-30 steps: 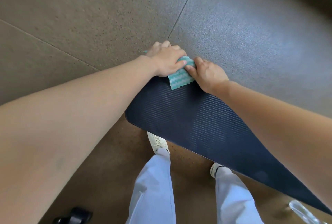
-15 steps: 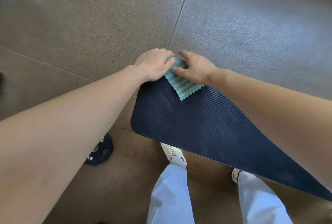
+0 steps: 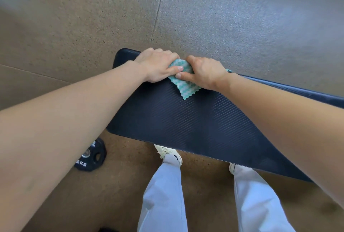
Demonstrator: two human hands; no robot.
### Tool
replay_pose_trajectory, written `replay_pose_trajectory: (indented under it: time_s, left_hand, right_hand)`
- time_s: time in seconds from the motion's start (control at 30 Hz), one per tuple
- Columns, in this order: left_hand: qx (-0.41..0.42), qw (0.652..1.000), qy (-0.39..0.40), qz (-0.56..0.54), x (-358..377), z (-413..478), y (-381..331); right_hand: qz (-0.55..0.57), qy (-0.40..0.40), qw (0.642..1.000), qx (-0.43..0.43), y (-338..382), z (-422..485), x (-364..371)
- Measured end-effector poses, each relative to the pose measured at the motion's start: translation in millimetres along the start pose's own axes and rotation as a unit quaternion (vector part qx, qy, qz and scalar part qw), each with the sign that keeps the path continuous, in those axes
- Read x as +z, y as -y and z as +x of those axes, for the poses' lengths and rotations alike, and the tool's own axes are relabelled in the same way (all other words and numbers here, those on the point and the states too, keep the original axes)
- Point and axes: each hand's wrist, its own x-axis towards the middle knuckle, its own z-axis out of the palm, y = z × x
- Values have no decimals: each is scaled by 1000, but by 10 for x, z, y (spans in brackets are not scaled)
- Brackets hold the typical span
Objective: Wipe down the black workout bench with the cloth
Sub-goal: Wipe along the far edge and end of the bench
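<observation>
The black workout bench [image 3: 195, 125] has a ribbed pad and runs from the left middle to the lower right. A teal and white wavy-patterned cloth [image 3: 183, 83] lies on its far edge near the left end. My left hand [image 3: 158, 66] presses on the cloth's left part, fingers curled over the bench's far edge. My right hand [image 3: 204, 72] presses on the cloth's right part, thumb touching the left thumb. One corner of the cloth sticks out toward me between the hands; the rest is hidden under them.
A black 5 kg weight plate [image 3: 91, 155] lies on the speckled rubber floor [image 3: 74, 26] left of my legs. My feet in light shoes [image 3: 166, 152] stand against the bench's near side. Open floor stretches beyond the bench.
Both hands slid the cloth to the right along the far edge, away from the bench's left end. The view shifted, bringing the weight plate further into sight.
</observation>
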Motion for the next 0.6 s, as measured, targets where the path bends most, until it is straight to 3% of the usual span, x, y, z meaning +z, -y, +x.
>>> replay_pose_trajectory:
  time_s: [0.6]
  left_hand:
    - [62,997,54,-5,-1,1007,-2415]
  right_hand:
    - [-4,-34,998,51,-2230,-1540,-81]
